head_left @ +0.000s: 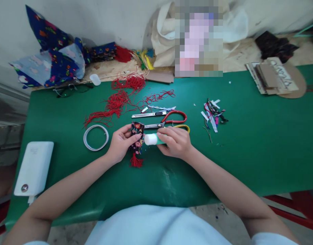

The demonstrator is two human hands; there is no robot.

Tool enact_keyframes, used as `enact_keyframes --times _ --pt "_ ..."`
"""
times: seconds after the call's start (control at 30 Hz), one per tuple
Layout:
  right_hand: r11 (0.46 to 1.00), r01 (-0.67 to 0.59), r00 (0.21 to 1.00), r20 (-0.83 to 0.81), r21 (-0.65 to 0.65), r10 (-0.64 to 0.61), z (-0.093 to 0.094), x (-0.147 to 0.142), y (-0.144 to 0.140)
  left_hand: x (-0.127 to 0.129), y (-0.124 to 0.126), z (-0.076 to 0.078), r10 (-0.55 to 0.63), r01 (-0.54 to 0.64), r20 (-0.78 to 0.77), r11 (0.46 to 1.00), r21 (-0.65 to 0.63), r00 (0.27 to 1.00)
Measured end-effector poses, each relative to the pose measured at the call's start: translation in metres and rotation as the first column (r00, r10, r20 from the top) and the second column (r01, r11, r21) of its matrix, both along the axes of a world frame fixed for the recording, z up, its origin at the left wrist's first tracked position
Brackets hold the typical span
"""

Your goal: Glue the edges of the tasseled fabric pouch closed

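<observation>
Scanning from the left, we see a white box (33,168) hanging near the edge of the green table (261,153), a place where an elbow could nudge it off, and beside it a ring of white tape (95,137) lying flat. Next comes our left hand (120,143), its thumb and fingers pinching a small floral fabric strip (137,136) held just above the table at its middle, a red tassel (136,160) hanging from the strip's lower end. Our right hand (175,141) is wrapped tight around a glue stick (152,139), whose white end touches the strip's edge. We judge that too much pressure could smear glue onto the printed face or onto our left fingertips, since they sit right at the contact point, and the tassel might catch some as well. Behind lie loose red threads (120,100) and red-handled scissors (163,119), blades near our knuckles. Farther right, cut scraps (214,114) could stick to anything wet.
</observation>
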State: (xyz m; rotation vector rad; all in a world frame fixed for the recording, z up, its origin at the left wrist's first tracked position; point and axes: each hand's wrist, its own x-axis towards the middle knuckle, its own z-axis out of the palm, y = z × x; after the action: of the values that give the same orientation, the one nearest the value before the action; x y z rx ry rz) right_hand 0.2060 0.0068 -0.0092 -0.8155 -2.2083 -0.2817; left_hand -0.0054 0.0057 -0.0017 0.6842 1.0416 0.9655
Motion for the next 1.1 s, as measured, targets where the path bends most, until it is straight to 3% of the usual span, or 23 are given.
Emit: enact_keyframes --times 0.2,0.63,1.1 --pt "0.999 0.031 1.0 -0.003 -0.005 -0.031 -0.0007 -0.0013 -0.0013 -0.0007 -0.0002 -0.0007 -0.014 0.014 -0.013 1.0 0.002 1.0" --pt "1.0 -0.024 1.0 0.012 0.011 0.024 0.0003 0.0012 0.0024 -0.0018 0.0006 -0.0014 -0.029 0.029 -0.05 1.0 0.011 0.998" --pt "0.999 0.031 0.999 0.028 0.017 -0.031 0.0016 0.0009 0.0009 -0.0023 0.001 -0.002 -0.033 0.033 -0.05 0.999 0.002 0.998"
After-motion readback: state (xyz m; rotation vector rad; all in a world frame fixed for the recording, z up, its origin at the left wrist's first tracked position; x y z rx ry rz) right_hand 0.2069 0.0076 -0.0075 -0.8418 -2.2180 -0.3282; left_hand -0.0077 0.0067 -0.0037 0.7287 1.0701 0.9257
